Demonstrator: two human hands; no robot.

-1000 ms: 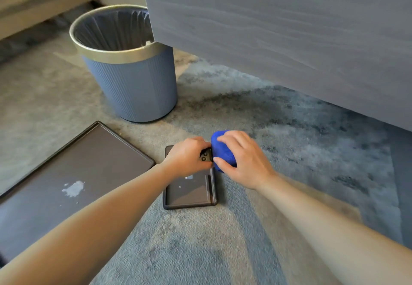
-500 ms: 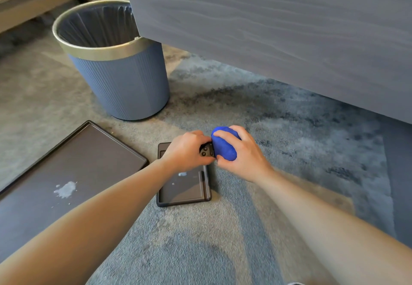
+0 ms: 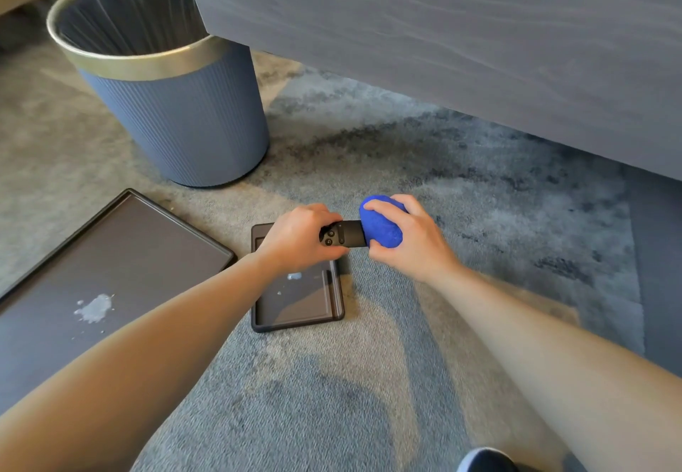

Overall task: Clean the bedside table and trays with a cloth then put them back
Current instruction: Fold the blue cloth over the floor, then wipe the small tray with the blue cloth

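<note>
Left grip (image 3: 300,240) clamped on one end of a black remote (image 3: 345,234), held above the small tray (image 3: 299,320), which lies on the carpet and carries pale smears. Right grip (image 3: 409,239) closed around a bunched blue cloth (image 3: 382,226) pressed over the remote's other end. Far left: large tray (image 3: 147,250) with a whitish stain, possibly dried; bin (image 3: 177,120) behind.

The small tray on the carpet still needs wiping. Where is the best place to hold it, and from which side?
Probably the near short rim of the small tray, taken from the person's side with thumb over the raised lip. It lies flat on the carpet, and that end is bare, while the left hand and the remote cover the far end.
</note>
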